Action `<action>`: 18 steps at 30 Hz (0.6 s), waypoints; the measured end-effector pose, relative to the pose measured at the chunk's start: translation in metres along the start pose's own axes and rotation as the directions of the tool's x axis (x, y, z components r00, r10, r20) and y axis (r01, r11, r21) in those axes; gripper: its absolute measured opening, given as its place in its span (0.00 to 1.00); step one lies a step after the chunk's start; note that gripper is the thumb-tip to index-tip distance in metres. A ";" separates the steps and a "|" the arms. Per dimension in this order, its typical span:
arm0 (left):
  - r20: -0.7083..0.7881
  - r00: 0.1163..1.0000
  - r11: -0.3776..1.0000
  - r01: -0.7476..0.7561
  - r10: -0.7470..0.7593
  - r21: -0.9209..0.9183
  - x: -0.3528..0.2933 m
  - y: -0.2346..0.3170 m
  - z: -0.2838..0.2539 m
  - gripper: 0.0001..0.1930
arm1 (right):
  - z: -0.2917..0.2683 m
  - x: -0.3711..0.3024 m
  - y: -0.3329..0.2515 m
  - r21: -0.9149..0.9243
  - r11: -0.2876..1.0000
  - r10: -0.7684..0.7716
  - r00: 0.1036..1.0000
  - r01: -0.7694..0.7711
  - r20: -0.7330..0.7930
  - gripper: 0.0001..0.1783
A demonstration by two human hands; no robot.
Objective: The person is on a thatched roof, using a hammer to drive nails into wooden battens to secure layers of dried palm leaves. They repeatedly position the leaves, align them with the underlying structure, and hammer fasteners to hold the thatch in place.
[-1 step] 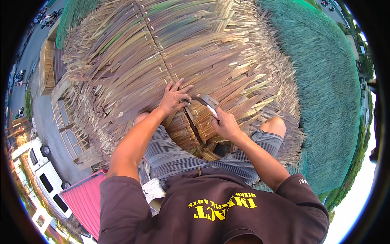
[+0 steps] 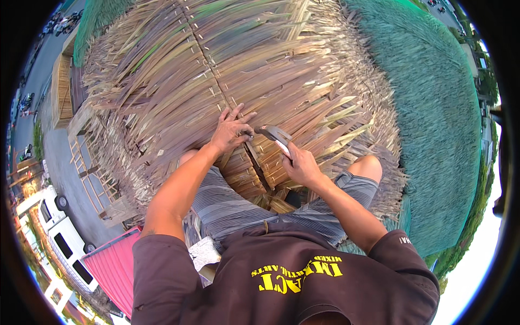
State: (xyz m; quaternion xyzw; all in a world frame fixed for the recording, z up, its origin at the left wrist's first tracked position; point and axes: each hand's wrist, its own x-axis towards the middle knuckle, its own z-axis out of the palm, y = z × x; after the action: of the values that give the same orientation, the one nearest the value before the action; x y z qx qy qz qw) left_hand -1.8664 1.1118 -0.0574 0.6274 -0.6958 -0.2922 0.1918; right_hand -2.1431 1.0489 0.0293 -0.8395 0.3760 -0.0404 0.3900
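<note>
My right hand [image 2: 303, 167] is wrapped round the pale handle of a hammer [image 2: 274, 133]. The dark hammer head is just right of my left fingers, apart from them. My left hand [image 2: 231, 130] rests on the dark seam strip [image 2: 253, 160] that runs along the dried-leaf thatch [image 2: 216, 49]. Its thumb and forefinger are pinched at the strip, on something too small to make out, while the other fingers stretch out over the leaves. Short pale stitches line both sides of the strip. Its near end lies between my spread knees.
Green netting [image 2: 433, 119] covers thatch on the right. Beyond the roof's left edge, far below, are a wooden ladder-like frame [image 2: 89, 170], a white vehicle [image 2: 65, 241] and a red corrugated sheet [image 2: 114, 265]. A white packet [image 2: 203, 253] lies by my left hip.
</note>
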 end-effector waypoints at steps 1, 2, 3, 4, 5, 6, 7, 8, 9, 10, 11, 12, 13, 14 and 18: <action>-0.002 1.000 1.000 -0.006 0.006 0.009 0.001 -0.001 0.001 0.09 | 0.000 -0.002 0.004 -0.009 1.000 -0.002 1.000 0.002 0.011 0.12; 0.004 1.000 1.000 0.004 -0.004 0.022 0.000 -0.001 0.002 0.09 | -0.001 -0.005 0.008 -0.022 1.000 -0.009 1.000 0.010 0.016 0.13; -0.022 1.000 0.999 -0.014 0.015 0.030 0.000 -0.001 0.003 0.10 | -0.001 -0.006 0.011 -0.024 0.999 -0.032 0.999 0.032 0.020 0.12; -0.034 0.999 0.999 -0.016 0.018 0.042 0.000 -0.001 0.004 0.11 | 0.000 -0.006 0.015 -0.028 0.998 -0.054 0.998 0.055 0.018 0.12; -0.044 0.999 0.999 -0.014 0.017 0.051 -0.001 0.000 0.005 0.12 | 0.003 -0.005 0.018 -0.016 0.994 -0.110 0.994 0.110 0.001 0.12; -0.048 0.998 0.996 -0.023 0.027 0.088 -0.002 0.001 0.006 0.13 | 0.008 -0.003 0.022 -0.033 0.998 -0.046 0.997 0.047 0.055 0.12; -0.053 0.998 0.991 -0.034 0.041 0.129 -0.003 0.003 0.007 0.13 | 0.015 0.002 0.025 -0.038 0.999 -0.019 0.996 0.022 0.086 0.12; -0.104 0.991 0.984 -0.070 0.088 0.167 -0.005 0.005 0.008 0.14 | 0.021 0.006 0.031 -0.051 0.999 0.013 0.993 -0.007 0.114 0.11; -0.078 0.994 0.979 -0.056 0.073 0.197 -0.006 0.007 0.009 0.14 | 0.033 0.014 0.035 0.028 0.999 0.035 0.998 -0.036 0.045 0.11; -0.095 0.992 0.974 -0.066 0.089 0.218 -0.008 0.009 0.011 0.14 | 0.049 0.024 0.039 0.103 0.992 0.071 0.997 -0.068 -0.020 0.11; -0.090 0.994 0.969 -0.046 0.070 0.242 -0.009 0.010 0.012 0.14 | 0.059 0.031 0.047 0.176 0.980 0.105 0.991 -0.090 -0.079 0.11; -0.106 0.978 0.947 -0.144 0.181 0.285 -0.012 0.012 0.014 0.13 | 0.069 0.035 0.054 0.240 0.961 0.154 0.986 -0.136 -0.058 0.10; -0.082 0.983 0.972 -0.149 0.167 0.183 -0.013 0.014 0.015 0.12 | 0.078 0.038 0.061 0.306 0.934 0.204 0.978 -0.185 -0.034 0.10; -0.058 0.987 0.986 -0.147 0.151 0.078 -0.014 0.016 0.017 0.12 | 0.085 0.040 0.067 0.366 0.901 0.248 0.969 -0.231 0.001 0.10; 0.007 0.987 0.986 -0.162 0.162 0.023 -0.017 0.022 0.025 0.11 | 0.088 0.038 0.072 0.437 0.878 0.231 0.973 -0.196 -0.029 0.11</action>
State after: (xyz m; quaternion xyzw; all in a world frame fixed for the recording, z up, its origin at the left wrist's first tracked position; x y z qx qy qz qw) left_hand -1.8963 1.1340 -0.0606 0.5702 -0.7483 -0.2691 0.2060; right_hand -2.1271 1.0487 -0.0894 -0.6835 0.4632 -0.1128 0.5527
